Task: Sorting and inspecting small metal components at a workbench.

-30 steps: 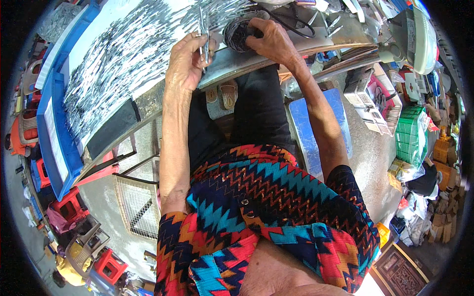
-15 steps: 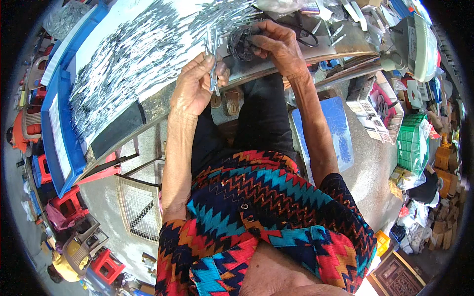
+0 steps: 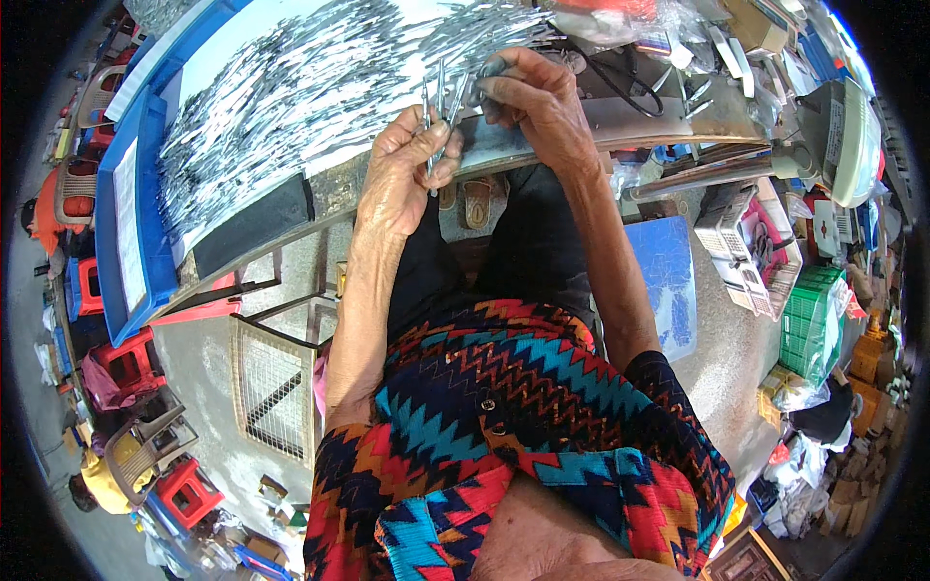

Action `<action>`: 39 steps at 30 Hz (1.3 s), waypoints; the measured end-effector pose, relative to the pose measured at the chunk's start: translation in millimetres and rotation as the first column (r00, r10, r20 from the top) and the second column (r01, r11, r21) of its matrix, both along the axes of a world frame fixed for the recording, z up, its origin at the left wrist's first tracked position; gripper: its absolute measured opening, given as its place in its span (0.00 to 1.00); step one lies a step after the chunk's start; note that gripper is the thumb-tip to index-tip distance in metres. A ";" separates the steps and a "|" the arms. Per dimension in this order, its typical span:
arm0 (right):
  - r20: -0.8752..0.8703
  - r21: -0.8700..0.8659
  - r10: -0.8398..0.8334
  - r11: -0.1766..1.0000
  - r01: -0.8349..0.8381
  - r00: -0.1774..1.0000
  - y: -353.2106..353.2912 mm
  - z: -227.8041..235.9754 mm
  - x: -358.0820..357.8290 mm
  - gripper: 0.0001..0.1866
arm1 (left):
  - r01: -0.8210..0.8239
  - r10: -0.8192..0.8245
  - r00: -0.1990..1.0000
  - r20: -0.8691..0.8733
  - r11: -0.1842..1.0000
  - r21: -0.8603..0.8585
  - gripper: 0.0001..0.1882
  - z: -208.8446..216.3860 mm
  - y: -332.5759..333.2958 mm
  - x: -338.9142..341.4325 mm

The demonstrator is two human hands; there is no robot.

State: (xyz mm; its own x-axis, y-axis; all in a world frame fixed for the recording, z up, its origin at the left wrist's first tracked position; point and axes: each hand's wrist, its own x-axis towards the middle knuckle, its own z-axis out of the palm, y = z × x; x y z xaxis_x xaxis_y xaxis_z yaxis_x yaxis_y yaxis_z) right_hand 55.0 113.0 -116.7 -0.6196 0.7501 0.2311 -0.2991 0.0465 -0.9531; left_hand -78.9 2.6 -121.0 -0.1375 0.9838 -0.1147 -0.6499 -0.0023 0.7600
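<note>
My left hand (image 3: 399, 179) is closed round several slim, silvery metal pieces (image 3: 442, 89). They fan upward past the fingertips, and their exact kind cannot be made out. Just to the right, my right hand (image 3: 547, 107) has its thumb and fingers drawn together near the tips of these pieces. Something dark grey shows at its fingertips, too small to name. Both hands are above the near edge of the worktable (image 3: 620, 118). Beyond the left hand, a wide heap of similar thin metal pieces (image 3: 291, 116) covers a white surface.
A blue tray (image 3: 136, 242) stands along the left side, near a black pad (image 3: 254, 225). At right are a black cable loop (image 3: 635, 92), a pale lamp-like device (image 3: 852, 145) on an arm, and a green crate (image 3: 812, 315). A blue stool top (image 3: 664, 281) is below the table.
The black crumpled bundle at my right hand is no longer seen there. My right fingers have come nearer the metal pieces, which are fanned further apart. The whole view has shifted slightly.
</note>
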 end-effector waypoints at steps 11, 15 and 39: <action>-0.320 -0.255 -0.009 0.964 -0.077 0.947 -3.9 -1.0 -17.8 0.05 | 0.012 -0.011 0.998 -0.054 1.000 0.011 0.06 0.1 -4.1 -2.7; -0.328 -0.255 0.008 0.962 -0.097 0.945 -2.6 -3.8 -17.1 0.05 | 0.023 -0.022 0.997 -0.069 1.000 0.018 0.07 -1.6 -4.1 -3.1; -0.193 -0.146 -0.159 0.980 0.132 0.968 -28.2 6.0 -10.2 0.04 | 0.161 -0.166 0.971 0.169 0.986 0.047 0.10 -15.5 -9.5 -4.2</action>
